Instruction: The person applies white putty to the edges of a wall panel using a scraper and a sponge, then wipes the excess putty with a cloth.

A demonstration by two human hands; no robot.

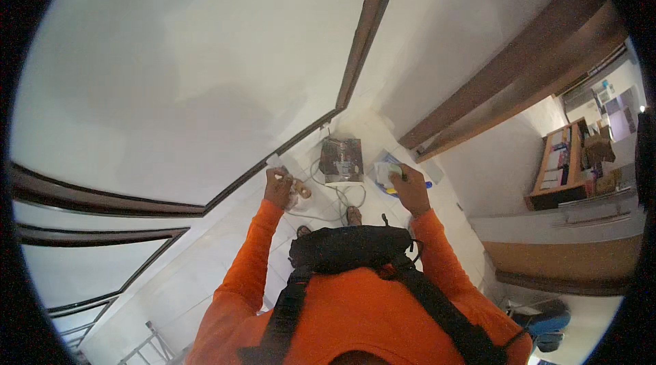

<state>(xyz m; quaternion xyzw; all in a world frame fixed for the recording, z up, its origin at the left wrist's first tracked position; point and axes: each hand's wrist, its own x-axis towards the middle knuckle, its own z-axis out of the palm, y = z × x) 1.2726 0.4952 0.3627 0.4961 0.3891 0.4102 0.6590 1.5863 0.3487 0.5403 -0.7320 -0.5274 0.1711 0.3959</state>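
Observation:
My left hand (277, 189) is raised over the tiled floor with its fingers curled. It is closed around a whitish, partly see-through thing with a tan round part (303, 191) beside the fingers; its kind cannot be made out. My right hand (413, 192) pinches a small pale piece (394, 170), white to greenish, between thumb and fingers. Beyond that hand, blue and white things show in part on the floor, partly hidden by it. A dark printed box (343, 160) stands on the floor between and beyond both hands.
A grey cable (316, 172) loops over the floor by the box and my sandalled feet (353, 215). White walls with dark brown trim (270, 159) meet ahead. On the right are brown wooden beams (506, 68) and a shelf (562, 160) of goods. A metal ladder-like frame (152, 343) stands lower left.

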